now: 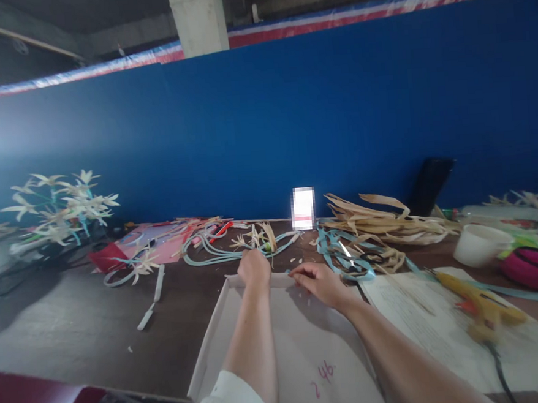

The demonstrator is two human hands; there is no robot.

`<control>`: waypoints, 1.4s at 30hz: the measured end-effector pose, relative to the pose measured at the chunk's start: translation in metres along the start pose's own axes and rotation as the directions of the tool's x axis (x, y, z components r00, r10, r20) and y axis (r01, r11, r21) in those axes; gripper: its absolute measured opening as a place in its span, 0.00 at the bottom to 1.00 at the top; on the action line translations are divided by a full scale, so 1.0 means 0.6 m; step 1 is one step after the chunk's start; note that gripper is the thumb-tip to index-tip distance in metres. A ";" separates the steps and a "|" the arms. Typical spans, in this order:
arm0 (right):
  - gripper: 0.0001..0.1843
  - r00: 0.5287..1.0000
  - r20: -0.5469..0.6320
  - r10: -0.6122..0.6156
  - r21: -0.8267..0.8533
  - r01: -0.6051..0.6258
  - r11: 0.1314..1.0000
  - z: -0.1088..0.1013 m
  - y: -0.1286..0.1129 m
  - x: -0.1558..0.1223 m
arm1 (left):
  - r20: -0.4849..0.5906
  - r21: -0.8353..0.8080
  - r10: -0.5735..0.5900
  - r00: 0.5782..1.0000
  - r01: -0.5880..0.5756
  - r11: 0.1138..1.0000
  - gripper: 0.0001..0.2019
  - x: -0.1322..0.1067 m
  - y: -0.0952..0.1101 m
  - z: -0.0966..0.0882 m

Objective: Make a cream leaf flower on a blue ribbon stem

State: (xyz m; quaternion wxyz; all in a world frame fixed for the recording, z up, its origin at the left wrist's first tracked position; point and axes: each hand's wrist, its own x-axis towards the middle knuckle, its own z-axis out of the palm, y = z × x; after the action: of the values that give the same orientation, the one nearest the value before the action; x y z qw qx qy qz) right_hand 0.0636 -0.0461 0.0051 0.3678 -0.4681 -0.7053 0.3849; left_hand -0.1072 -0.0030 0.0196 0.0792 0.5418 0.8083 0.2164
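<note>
My left hand (254, 269) is closed in a fist at the far rim of a shallow white cardboard tray (279, 342), with pale husk strips and a green stem (263, 237) rising just beyond it; what it grips is hidden. My right hand (318, 282) rests on the same far rim, fingers curled and pinched together, with small pale scraps lying by it. Pink numerals are written on the tray floor.
Dried corn husks (381, 221) and light-blue ribbon (341, 255) lie right of the hands. A yellow glue gun (476, 303) rests on printed paper. A white cup (477, 243), a pink bowl (534, 267), finished husk flowers (62, 207) and a blue wall (291, 120) surround the table.
</note>
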 end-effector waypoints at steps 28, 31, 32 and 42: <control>0.17 0.751 -0.627 0.204 0.516 0.205 0.832 -0.052 0.000 0.014 | -0.403 -0.151 0.344 0.848 -0.432 0.889 0.12 -0.059 0.043 0.008; 0.18 0.688 -0.687 0.236 0.528 0.249 0.812 -0.063 0.002 0.017 | -0.395 -0.157 0.376 0.838 -0.465 0.871 0.11 -0.060 0.045 0.016; 0.18 0.674 -0.699 0.238 0.533 0.270 0.802 -0.067 0.004 0.018 | -0.395 -0.158 0.387 0.833 -0.477 0.865 0.10 -0.060 0.045 0.019; 0.13 0.522 -0.746 0.413 0.638 0.383 0.668 -0.113 0.025 0.026 | -0.325 -0.165 0.491 0.808 -0.559 0.812 0.11 -0.064 0.049 0.034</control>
State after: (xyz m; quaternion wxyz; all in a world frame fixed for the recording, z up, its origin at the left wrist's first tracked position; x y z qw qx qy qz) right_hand 0.1243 -0.0141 0.0239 0.8154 -0.4065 -0.2029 0.3588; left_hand -0.0597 -0.0230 0.0101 -0.0257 0.6964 0.5939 0.4020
